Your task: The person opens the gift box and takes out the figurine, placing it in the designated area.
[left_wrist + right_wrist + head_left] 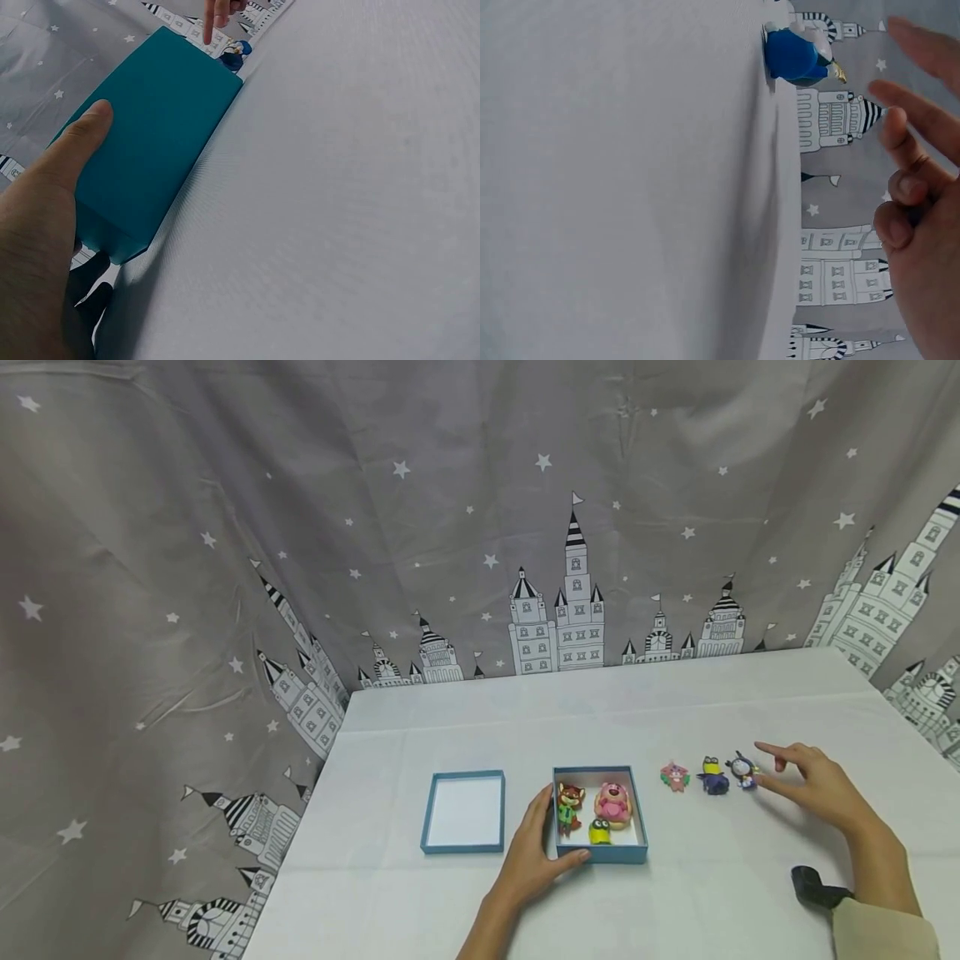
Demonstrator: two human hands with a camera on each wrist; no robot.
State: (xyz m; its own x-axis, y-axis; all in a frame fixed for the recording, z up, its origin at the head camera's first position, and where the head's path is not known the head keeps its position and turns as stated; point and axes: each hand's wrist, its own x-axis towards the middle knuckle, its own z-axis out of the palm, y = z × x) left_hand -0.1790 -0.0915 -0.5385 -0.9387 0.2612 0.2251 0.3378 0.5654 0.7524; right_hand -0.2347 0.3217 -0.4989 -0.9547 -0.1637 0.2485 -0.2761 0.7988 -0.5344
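My left hand holds a blue open-topped box at its near left corner, thumb along the front wall, fingers at the left side. Inside lie a fox figurine in green, a pink bear figurine and a yellow figurine with goggles. My right hand, thumb and index finger spread apart, is beside a small dark-hooded figurine. In the right wrist view the blue back of that figurine shows apart from the fingertips.
Left of the box lies its blue-rimmed lid, white inside facing up. A pink figurine and a yellow figurine in dark blue are between the box and my right hand. A grey castle-print curtain hangs behind the white-covered table.
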